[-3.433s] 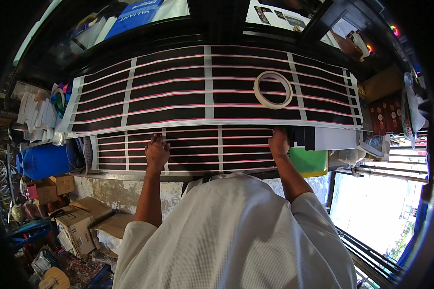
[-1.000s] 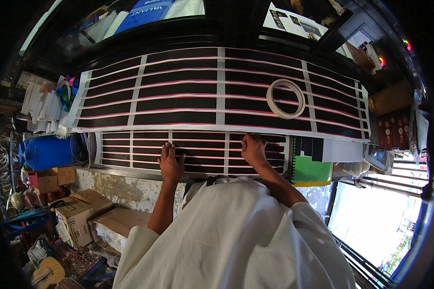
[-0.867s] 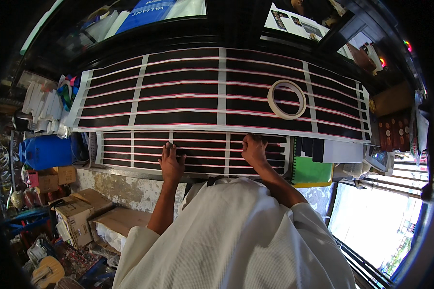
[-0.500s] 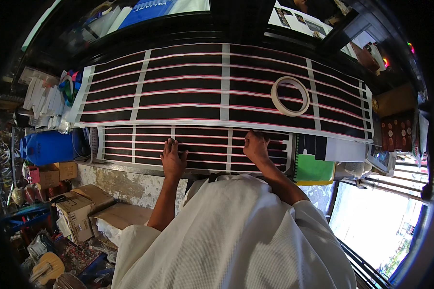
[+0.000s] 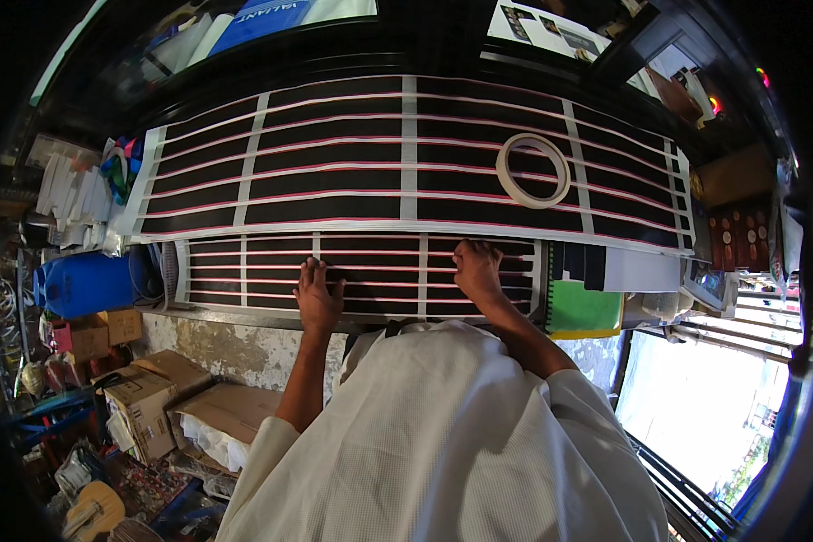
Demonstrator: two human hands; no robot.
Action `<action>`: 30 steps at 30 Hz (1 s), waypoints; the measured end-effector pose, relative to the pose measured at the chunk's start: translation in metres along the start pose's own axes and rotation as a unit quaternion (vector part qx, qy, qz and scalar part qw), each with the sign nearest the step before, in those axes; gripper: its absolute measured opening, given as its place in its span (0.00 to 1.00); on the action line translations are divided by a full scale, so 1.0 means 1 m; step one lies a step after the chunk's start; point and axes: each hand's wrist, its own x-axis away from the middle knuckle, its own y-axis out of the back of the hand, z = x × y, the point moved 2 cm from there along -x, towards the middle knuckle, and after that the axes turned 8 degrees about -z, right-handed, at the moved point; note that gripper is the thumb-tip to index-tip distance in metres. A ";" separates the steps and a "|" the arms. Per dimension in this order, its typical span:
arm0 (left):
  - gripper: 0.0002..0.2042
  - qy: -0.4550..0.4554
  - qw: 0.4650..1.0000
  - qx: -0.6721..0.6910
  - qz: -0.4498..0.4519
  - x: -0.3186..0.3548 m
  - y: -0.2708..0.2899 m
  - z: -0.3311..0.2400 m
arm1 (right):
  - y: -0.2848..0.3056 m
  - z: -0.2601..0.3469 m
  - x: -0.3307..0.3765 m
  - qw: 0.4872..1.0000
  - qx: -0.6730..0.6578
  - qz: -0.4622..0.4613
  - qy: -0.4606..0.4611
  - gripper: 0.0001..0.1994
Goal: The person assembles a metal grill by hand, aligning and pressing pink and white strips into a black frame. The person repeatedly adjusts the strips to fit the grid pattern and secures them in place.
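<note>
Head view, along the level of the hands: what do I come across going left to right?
Blue plastic container → left hand on the nearer striped sheet → right hand on that same sheet → green spiral-bound notebook.

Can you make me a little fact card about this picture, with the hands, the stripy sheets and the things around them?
Left hand: resting on the lower striped sheet, fingers stretched out
Right hand: on the same sheet, fingers curled; whether it pinches anything is hard to tell
Sheet colours: black, with white and pinkish-red lines
Farther away: upper striped sheet
On the upper sheet: pale tape roll
Right of the lower sheet: green notebook
Far left: blue container
Lower left: cardboard boxes
</note>
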 end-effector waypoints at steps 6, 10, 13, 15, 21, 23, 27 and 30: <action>0.32 -0.003 1.000 -0.001 0.002 -0.001 0.001 0.000 | -0.002 -0.003 0.001 1.000 0.005 0.008 -0.007 0.08; 0.32 -0.009 1.000 0.006 -0.003 0.000 0.003 -0.002 | -0.003 -0.003 0.000 1.000 0.006 0.013 -0.007 0.08; 0.31 -0.012 1.000 0.002 -0.008 0.001 0.002 -0.002 | 0.002 -0.003 0.001 0.999 0.044 0.019 -0.006 0.09; 0.31 -0.017 1.000 -0.006 -0.012 0.000 0.002 -0.003 | 0.009 -0.002 0.003 0.998 0.066 0.005 0.002 0.10; 0.24 -0.120 0.988 0.059 -0.076 -0.003 -0.002 -0.032 | 0.025 0.007 0.016 0.996 -0.057 -0.007 0.074 0.14; 0.19 -0.176 0.978 0.084 -0.080 -0.001 -0.009 -0.057 | 0.023 0.012 0.019 0.993 -0.071 0.048 0.085 0.18; 0.16 -0.260 0.958 0.118 -0.036 -0.006 -0.022 -0.101 | 0.021 0.017 0.015 0.987 -0.080 0.071 0.116 0.22; 0.15 -0.261 0.960 0.104 0.003 -0.012 -0.032 -0.117 | 0.023 0.015 0.016 0.989 -0.060 0.056 0.122 0.15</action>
